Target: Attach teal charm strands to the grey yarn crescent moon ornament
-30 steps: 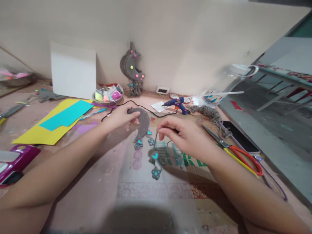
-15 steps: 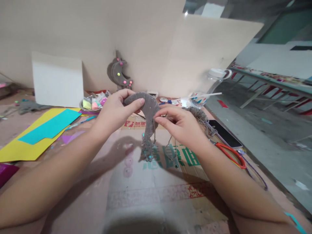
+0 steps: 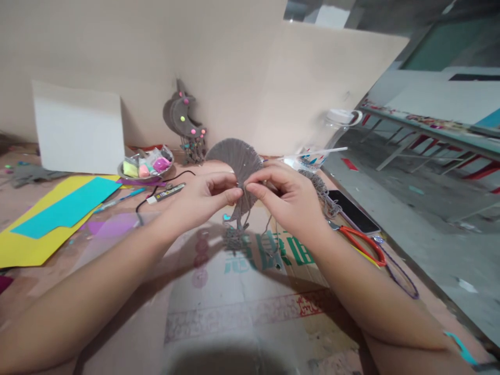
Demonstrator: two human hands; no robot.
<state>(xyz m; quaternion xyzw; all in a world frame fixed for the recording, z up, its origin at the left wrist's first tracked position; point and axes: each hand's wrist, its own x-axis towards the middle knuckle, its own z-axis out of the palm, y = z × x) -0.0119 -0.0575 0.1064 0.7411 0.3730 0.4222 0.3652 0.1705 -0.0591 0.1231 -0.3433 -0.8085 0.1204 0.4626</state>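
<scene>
A crescent moon shape wrapped in grey yarn (image 3: 244, 161) is held up above the cardboard. My left hand (image 3: 211, 195) pinches its inner edge between thumb and fingers, close to the middle. At the crescent's right side, my right hand (image 3: 289, 190) is closed with thumb and forefinger pressed together on a strand of grey yarn (image 3: 266, 225), whose tail hangs below the fingers. From the crescent's lower tip dangle grey strands with small pieces (image 3: 233, 238), partly blurred. A loose heap of grey yarn (image 3: 322, 192) lies behind my right hand.
A finished-looking grey moon ornament (image 3: 180, 117) hangs on the upright board. Around me are a bowl of clay packets (image 3: 172, 169), a cutter knife (image 3: 167, 192), a bottle (image 3: 332, 133), a phone (image 3: 353, 212), orange-handled scissors (image 3: 365, 244) and printed cardboard (image 3: 219, 312).
My left hand has slid from the crescent's upper tip down to its inner middle, nearer my right hand. The crescent has turned slightly, and the whole view has shifted a little.
</scene>
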